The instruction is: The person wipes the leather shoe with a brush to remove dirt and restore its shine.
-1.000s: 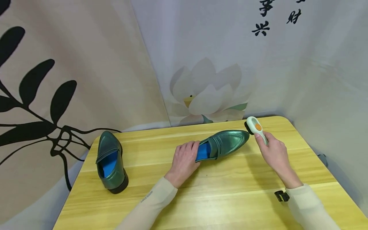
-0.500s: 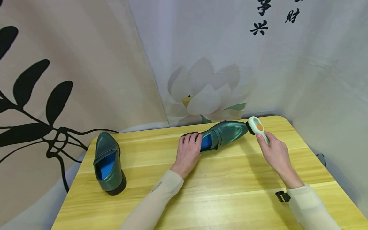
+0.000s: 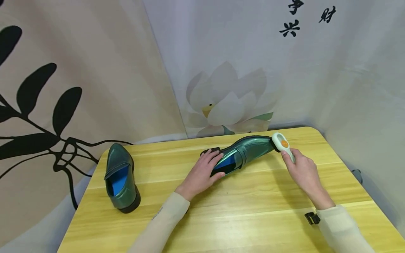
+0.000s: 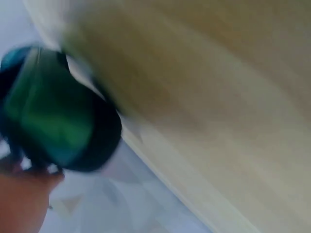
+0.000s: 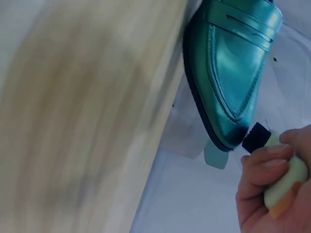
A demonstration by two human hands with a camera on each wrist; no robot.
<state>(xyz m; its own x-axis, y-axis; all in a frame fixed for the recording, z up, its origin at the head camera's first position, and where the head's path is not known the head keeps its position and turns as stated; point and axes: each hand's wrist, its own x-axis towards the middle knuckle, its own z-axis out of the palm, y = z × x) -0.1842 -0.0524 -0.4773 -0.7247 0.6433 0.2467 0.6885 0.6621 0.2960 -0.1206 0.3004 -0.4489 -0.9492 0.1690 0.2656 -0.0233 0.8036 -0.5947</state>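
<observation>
A metallic green loafer (image 3: 254,146) with a blue insole is tilted on its side over the table, toe pointing right. My left hand (image 3: 198,177) holds it at the heel, fingers across the opening and thumb on the near edge. In the blurred left wrist view the green heel (image 4: 53,107) partly covers that hand. My right hand (image 3: 303,172) grips the handle of a white shoe brush (image 3: 280,141) with an orange button. Its dark bristles (image 5: 256,138) are right at the loafer's toe in the right wrist view.
A matching green loafer (image 3: 121,179) stands upright at the left of the wooden table (image 3: 253,218), its toe toward the back edge. Behind the table hangs a pale curtain (image 3: 126,70) printed with leaves, a flower and black characters.
The loafer has rolled onto its side, showing its dark sole edge, and its toe now meets the bristles. My left hand has shifted its hold at the heel. The right hand has barely moved.
</observation>
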